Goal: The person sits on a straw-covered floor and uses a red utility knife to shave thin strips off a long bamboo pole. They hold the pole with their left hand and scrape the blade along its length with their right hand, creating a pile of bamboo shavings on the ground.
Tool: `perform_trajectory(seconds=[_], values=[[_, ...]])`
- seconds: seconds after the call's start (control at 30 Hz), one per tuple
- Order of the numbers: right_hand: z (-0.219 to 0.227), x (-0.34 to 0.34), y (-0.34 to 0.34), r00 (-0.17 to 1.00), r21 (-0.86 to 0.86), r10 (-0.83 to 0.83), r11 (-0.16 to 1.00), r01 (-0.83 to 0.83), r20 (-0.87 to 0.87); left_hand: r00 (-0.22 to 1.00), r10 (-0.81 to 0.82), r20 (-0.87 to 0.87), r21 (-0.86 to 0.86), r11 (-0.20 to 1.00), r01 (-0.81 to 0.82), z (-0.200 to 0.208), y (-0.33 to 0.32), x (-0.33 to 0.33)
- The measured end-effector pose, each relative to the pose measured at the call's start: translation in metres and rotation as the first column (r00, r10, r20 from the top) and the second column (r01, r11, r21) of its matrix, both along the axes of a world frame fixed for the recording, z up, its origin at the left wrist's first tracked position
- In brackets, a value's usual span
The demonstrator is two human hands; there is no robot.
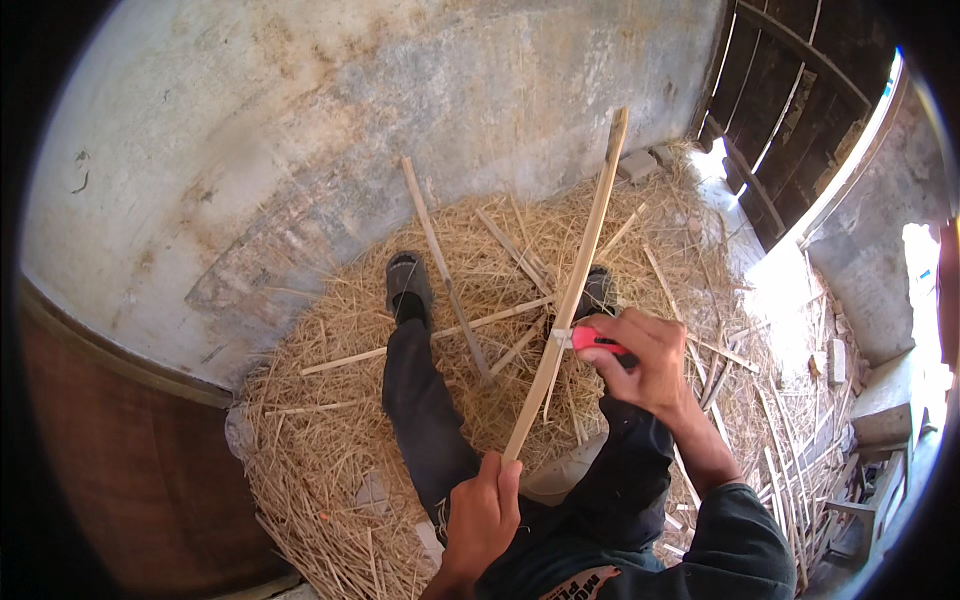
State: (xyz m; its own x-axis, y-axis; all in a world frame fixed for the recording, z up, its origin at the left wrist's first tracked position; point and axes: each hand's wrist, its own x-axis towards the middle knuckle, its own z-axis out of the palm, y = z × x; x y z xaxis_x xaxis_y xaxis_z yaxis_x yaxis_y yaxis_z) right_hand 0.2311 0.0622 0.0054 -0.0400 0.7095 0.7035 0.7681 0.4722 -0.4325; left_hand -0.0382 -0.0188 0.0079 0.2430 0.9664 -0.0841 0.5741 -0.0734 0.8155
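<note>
A long pale strip of bamboo or wood [588, 255] slants up and away from my lap, its far end near the wall. My left hand [482, 515] is closed round its near end. In my right hand [645, 358] is a red-handled utility knife [592, 340], its short blade lying across the strip about midway along. A thin sliver hangs beside the strip just below the blade. My fingers wrap the knife's handle and hide part of it.
Straw-like shavings [330, 440] cover the floor round my dark shoes [408, 282]. Another strip [430, 230] leans against the stained wall [330, 120]; several more lie on the shavings. A dark plank door [790, 110] stands at far right, a brown panel [130, 450] at left.
</note>
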Motion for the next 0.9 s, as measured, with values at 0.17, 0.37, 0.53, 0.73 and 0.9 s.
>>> perform_trajectory(seconds=[0.17, 0.37, 0.53, 0.73, 0.9], values=[[0.009, 0.0, 0.0, 0.998, -0.056, 0.018, 0.998, -0.015, 0.059, 0.997, -0.027, -0.072, -0.084, 0.996, 0.021, 0.001, -0.003, -0.009], [0.005, 0.03, 0.029, 0.981, -0.042, -0.139, 0.99, 0.135, -0.136, 0.997, -0.05, -0.066, -0.095, 0.994, 0.044, -0.013, -0.018, -0.018], [0.001, 0.049, 0.045, 0.964, -0.077, -0.225, 0.973, 0.216, -0.142, 0.995, -0.06, -0.082, -0.134, 0.99, 0.049, -0.014, -0.026, -0.025], [-0.011, 0.08, 0.067, 0.938, -0.028, -0.307, 0.951, 0.307, -0.16, 0.991, -0.097, -0.095, -0.188, 0.979, 0.078, -0.022, -0.035, -0.033], [-0.035, 0.086, 0.078, 0.884, -0.181, -0.241, 0.967, 0.181, -0.401, 0.996, -0.073, -0.06, -0.164, 0.985, 0.063, -0.022, -0.029, -0.026]])
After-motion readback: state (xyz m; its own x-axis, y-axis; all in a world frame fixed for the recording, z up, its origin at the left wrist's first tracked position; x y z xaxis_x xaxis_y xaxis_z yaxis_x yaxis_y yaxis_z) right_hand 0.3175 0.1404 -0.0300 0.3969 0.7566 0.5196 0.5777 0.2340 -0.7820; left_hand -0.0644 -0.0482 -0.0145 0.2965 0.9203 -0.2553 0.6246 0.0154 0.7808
